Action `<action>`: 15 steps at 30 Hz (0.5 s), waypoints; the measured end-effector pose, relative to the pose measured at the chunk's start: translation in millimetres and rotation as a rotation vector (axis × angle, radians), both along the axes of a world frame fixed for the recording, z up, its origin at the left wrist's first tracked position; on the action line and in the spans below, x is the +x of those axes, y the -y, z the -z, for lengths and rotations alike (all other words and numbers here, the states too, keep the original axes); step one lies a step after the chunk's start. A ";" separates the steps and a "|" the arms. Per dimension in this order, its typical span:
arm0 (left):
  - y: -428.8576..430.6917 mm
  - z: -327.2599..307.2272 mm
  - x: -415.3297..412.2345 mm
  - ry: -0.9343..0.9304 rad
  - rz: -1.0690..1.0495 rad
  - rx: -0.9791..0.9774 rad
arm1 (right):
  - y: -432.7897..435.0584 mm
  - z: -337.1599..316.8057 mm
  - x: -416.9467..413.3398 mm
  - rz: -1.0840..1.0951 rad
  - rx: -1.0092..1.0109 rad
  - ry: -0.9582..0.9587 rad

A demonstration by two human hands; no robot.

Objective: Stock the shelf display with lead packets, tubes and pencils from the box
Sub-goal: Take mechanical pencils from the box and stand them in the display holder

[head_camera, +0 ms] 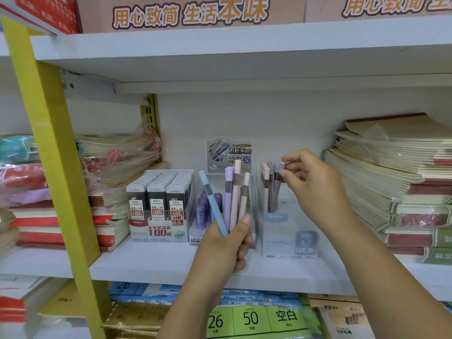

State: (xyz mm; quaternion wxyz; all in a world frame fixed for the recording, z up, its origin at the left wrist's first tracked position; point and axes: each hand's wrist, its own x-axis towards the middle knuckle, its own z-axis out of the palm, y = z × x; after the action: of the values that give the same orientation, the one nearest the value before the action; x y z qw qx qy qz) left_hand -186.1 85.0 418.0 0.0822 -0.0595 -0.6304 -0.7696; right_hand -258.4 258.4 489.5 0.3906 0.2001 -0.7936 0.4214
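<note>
My left hand [226, 243] grips a bunch of mechanical pencils [233, 194] upright: one blue, one purple, two pink. My right hand [315, 184] pinches the top of a grey pencil [277, 184] standing in the clear pencil display box [288, 238] on the white shelf [151, 263]. Several other pencils stand in that box. Left of it is a display of purple lead tubes [203, 211] with a grey header card [228, 152]. Further left sits a tray of black lead packets [159, 192] marked 0.5 HB. The supply box is out of view.
Stacks of notebooks [396, 182] fill the shelf to the right, and wrapped notebooks [107, 172] lie to the left. A yellow upright post [51, 152] stands at the left. The shelf below holds paper packs [252, 319].
</note>
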 end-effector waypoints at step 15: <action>1.2 2.2 1.4 -0.006 0.013 -0.017 | -5.5 2.0 2.3 0.052 0.339 0.130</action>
State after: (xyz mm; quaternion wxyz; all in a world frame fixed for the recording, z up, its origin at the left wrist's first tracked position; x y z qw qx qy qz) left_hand -184.8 83.8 415.8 0.0787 -0.0665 -0.6362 -0.7646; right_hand -256.1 264.0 487.5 0.3101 0.2147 -0.8817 0.2834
